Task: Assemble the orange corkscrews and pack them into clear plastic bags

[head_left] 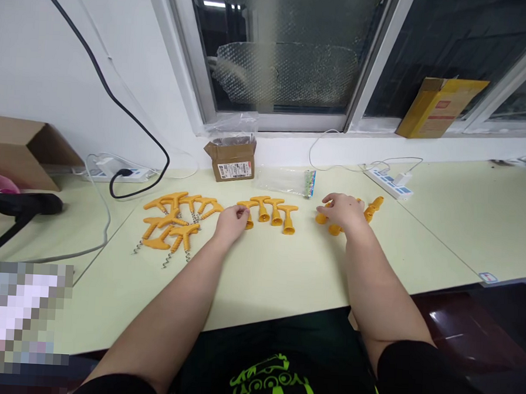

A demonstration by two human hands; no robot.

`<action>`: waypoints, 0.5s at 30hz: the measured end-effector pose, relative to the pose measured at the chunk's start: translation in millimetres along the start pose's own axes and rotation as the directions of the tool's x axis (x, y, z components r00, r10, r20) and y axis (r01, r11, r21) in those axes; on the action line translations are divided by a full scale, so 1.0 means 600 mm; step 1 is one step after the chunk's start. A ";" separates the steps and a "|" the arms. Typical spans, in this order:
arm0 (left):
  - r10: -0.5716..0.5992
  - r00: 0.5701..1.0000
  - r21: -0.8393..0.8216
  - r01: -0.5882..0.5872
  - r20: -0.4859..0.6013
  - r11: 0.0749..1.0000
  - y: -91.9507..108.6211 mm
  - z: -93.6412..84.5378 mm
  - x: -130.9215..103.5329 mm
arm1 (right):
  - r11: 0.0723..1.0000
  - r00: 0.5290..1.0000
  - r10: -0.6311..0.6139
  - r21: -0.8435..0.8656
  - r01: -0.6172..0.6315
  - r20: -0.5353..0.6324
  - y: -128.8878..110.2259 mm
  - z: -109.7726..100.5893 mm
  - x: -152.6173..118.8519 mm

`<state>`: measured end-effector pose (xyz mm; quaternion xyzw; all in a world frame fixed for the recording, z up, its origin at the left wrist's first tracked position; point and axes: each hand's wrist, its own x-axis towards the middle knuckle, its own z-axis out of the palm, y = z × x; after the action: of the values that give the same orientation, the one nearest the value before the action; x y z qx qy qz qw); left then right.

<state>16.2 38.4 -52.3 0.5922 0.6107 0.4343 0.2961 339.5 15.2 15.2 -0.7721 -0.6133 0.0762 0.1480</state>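
My left hand (232,223) has its fingers closed on the leftmost of several yellow T-handled corkscrews (263,210), which stand in a row with wide yellow bell ends toward me. Left of that hand lies a loose pile of yellow T-handles with bare metal spirals (165,221). On the other side, my right hand (344,210) hovers with thumb and fingers apart over some yellow bell-shaped sleeves (334,229), partly covering them. More yellow sleeves (371,209) lie just beyond its wrist.
An opened small cardboard box (235,162) and a clear plastic bag (285,180) lie near the wall. Power strips (388,183) with cables sit at the back on both sides. At far left are a larger carton (16,149) and a black arm-like object (28,205).
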 end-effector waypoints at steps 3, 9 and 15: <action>0.059 0.998 0.062 -0.061 0.021 0.996 0.000 -0.004 0.003 | 1.000 0.998 0.005 -0.013 -0.004 0.055 0.001 0.003 0.002; 0.158 0.974 0.521 -0.051 -0.164 0.852 -0.013 -0.068 0.016 | 0.999 0.996 0.006 -0.042 -0.003 0.085 -0.001 0.014 0.009; -0.026 0.985 0.620 0.127 -0.170 0.774 -0.042 -0.108 0.031 | 0.995 0.991 0.053 -0.091 -0.042 0.121 -0.003 0.012 0.013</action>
<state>-54.4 47.1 -42.4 0.5969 0.7648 0.2369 0.0518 337.7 24.0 9.5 -0.7862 -0.6054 0.1001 0.0734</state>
